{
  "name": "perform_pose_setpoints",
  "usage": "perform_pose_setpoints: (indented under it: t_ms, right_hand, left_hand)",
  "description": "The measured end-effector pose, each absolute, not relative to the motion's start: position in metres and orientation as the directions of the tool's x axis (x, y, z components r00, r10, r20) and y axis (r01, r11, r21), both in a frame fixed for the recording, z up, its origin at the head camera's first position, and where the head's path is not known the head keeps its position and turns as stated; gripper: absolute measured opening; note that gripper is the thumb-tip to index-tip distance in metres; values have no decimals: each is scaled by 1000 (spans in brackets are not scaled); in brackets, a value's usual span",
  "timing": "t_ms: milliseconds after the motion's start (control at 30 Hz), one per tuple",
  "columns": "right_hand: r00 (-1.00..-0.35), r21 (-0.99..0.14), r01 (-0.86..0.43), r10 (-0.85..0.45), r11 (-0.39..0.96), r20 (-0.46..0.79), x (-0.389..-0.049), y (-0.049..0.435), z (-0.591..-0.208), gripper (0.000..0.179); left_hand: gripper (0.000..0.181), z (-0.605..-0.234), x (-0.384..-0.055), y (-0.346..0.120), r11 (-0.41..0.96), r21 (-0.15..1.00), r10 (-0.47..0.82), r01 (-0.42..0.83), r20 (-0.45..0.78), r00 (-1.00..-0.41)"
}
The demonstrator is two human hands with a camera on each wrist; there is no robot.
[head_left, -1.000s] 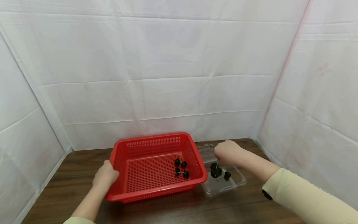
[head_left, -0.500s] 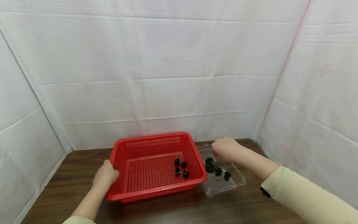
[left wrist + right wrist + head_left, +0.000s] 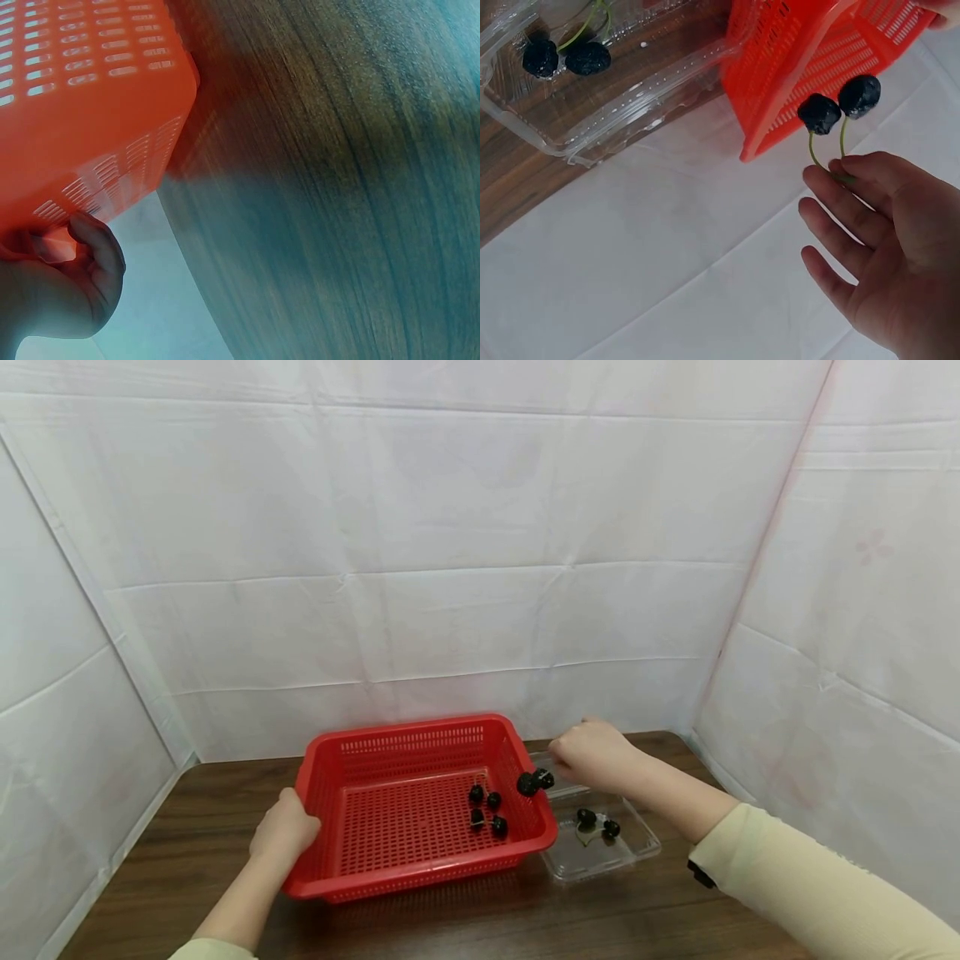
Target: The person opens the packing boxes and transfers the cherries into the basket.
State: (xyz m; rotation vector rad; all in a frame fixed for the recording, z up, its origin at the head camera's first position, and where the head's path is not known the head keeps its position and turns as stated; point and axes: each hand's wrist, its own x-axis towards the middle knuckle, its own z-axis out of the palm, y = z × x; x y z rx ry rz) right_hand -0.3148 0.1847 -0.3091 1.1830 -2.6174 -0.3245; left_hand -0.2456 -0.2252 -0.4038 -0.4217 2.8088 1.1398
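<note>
My left hand [image 3: 285, 828] grips the left rim of a red plastic basket [image 3: 420, 871]; in the left wrist view its fingers [image 3: 105, 251] curl at the rim. Between thumb and forefinger my right hand [image 3: 900, 232] pinches the joined green stems of a pair of dark cherries [image 3: 821, 114]. In the head view this pair appears over the basket's right rim. Several dark cherries [image 3: 498, 827] lie on the right side of the basket's floor. A clear plastic box [image 3: 592, 864] beside the basket holds another stemmed pair of dark cherries [image 3: 587, 817].
The dark wooden table [image 3: 420, 935] carries both containers. The clear box's lid part [image 3: 542, 762] lies folded back behind it, partly hidden by my right hand. White sheeting [image 3: 450, 627] hangs behind and at both sides.
My right hand has lifted the cherry pair out of the clear box and moved it left to the basket's right rim. My left hand and the basket have stayed put.
</note>
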Motion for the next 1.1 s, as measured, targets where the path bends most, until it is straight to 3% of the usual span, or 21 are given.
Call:
perform_pose_setpoints:
  t_ms: [300, 833, 1100]
  right_hand:
    - [-585, 356, -692, -777, 628, 233, -319, 177, -314, 33]
    - [-577, 323, -701, -772, 636, 268, -329, 158, -326, 37]
    - [-594, 324, -700, -770, 637, 232, -335, 150, -331, 31]
  left_hand:
    - [40, -405, -246, -227, 687, 666, -229, -290, -180, -957]
    - [43, -406, -247, -226, 684, 664, -235, -302, -191, -953]
    - [43, -405, -247, -225, 689, 659, -242, -303, -185, -953]
